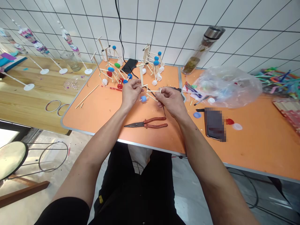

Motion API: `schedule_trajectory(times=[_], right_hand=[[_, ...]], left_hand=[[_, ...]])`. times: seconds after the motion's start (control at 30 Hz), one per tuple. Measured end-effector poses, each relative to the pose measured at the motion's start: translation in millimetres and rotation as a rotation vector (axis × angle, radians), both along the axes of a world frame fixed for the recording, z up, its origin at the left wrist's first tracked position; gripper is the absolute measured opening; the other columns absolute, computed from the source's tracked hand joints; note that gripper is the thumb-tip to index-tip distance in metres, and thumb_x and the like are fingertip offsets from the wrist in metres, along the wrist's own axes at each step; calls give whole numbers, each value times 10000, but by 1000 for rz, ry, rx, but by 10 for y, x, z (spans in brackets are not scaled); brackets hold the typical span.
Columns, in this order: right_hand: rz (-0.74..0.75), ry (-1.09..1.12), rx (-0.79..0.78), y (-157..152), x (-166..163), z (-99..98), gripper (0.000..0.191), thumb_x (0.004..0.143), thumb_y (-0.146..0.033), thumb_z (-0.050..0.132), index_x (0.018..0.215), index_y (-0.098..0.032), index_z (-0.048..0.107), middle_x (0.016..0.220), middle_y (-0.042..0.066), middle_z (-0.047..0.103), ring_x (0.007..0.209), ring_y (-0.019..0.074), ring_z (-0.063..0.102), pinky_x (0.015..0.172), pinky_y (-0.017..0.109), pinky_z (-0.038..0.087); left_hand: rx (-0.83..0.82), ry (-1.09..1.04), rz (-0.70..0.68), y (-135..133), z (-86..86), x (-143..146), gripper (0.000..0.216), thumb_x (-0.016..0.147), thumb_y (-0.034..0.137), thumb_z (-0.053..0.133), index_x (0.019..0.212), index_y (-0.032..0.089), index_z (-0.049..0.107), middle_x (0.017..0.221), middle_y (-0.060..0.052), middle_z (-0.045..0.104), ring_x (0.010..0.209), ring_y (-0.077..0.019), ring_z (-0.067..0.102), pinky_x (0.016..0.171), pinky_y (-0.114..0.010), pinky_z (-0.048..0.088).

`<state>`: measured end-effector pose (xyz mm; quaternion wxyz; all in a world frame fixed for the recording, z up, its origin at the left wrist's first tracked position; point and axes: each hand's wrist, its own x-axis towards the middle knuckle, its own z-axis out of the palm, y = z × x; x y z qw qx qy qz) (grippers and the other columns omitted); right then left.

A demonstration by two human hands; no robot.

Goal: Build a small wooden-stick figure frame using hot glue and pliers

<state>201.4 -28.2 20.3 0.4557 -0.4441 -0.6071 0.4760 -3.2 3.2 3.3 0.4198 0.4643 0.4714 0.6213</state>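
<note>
My right hand (172, 100) pinches a small frame of thin wooden sticks (153, 91) whose free ends point left. My left hand (131, 93) has its fingertips closed at a short wooden stick (145, 85); whether that joins the upright sticks behind it, I cannot tell. Between the hands, a blue bottle cap (143, 99) lies on the orange table. Long-nose pliers (145, 122) with red handles lie nearer me. Behind my hands stand models of wooden sticks and coloured caps (156, 62), with another group of them (111, 69) to the left.
A smartphone (129, 66) lies by the tiled wall. On the right are a glass bottle (194, 59), a clear plastic bag (227, 84), a pixelated dark device (214, 124) and loose caps (197, 115). Loose sticks (87, 97) lie left. A stool (12, 159) stands on the floor.
</note>
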Motion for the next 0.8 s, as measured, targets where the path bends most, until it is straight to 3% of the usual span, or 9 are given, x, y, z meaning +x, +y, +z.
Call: schedule_trajectory(times=[0.13, 0.3, 0.43, 0.6, 0.8], right_hand=[[15, -1, -27, -14, -4, 34, 481, 802, -649, 933, 946, -233, 741, 767, -30, 678, 570, 107, 619, 521, 240, 533], [20, 43, 33, 7, 17, 28, 525, 788, -702, 931, 834, -221, 727, 732, -22, 671, 536, 87, 552, 489, 232, 458], [-57, 25, 125, 16, -16, -4, 441, 855, -624, 895, 787, -227, 717, 674, -28, 638, 510, 100, 519, 493, 262, 414], [-215, -113, 322, 4, -121, -98, 269, 945, -388, 764, 739, -241, 672, 632, -38, 577, 557, 133, 518, 556, 296, 408], [-342, -309, 709, 17, -207, -189, 221, 956, -261, 703, 740, -234, 665, 692, -14, 625, 644, 151, 543, 673, 328, 447]], left_hand=[[17, 1, -17, -11, 10, 12, 285, 773, -45, 691, 925, 183, 767, 834, -19, 816, 827, -172, 800, 845, -296, 672], [47, 22, -36, 0, -19, 9, 289, 780, -41, 685, 923, 192, 779, 840, -17, 822, 849, -166, 814, 839, -283, 689], [68, 45, -27, 35, -84, 9, 280, 785, -15, 692, 939, 202, 779, 822, -9, 826, 831, -172, 822, 839, -303, 708], [62, 57, -17, 46, -129, 24, 285, 812, -11, 685, 982, 195, 783, 908, -25, 858, 858, -182, 845, 841, -306, 707], [75, 75, -15, 34, -162, 64, 298, 847, -9, 655, 1028, 186, 789, 982, -44, 878, 934, -199, 867, 887, -321, 717]])
